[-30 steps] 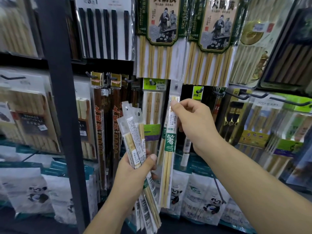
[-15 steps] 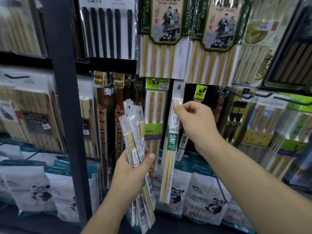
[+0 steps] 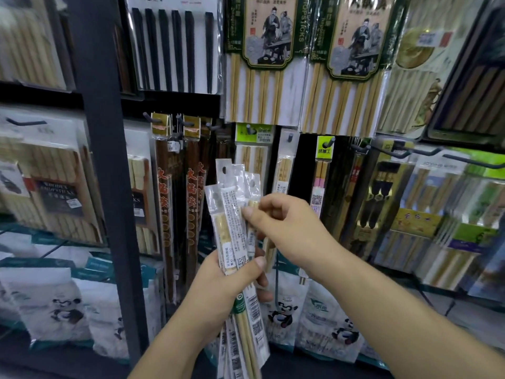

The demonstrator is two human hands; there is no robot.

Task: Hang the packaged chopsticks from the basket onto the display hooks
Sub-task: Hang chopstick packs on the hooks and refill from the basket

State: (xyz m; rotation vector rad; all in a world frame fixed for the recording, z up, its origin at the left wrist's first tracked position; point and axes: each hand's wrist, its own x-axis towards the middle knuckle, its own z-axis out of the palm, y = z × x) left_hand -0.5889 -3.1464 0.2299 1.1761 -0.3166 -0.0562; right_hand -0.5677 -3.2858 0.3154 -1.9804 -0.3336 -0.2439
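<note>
Left hand (image 3: 232, 283) clamps a fanned bundle of chopstick packs (image 3: 231, 212) near the middle of the rack while right hand (image 3: 287, 225) pinches one up top, light stiff sticks in slippery film, I'd say, best taken just below the hang-hole for that hook (image 3: 290, 137).

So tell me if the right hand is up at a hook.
No, the right hand pinches the chopstick packs gripped by the left hand.
</note>
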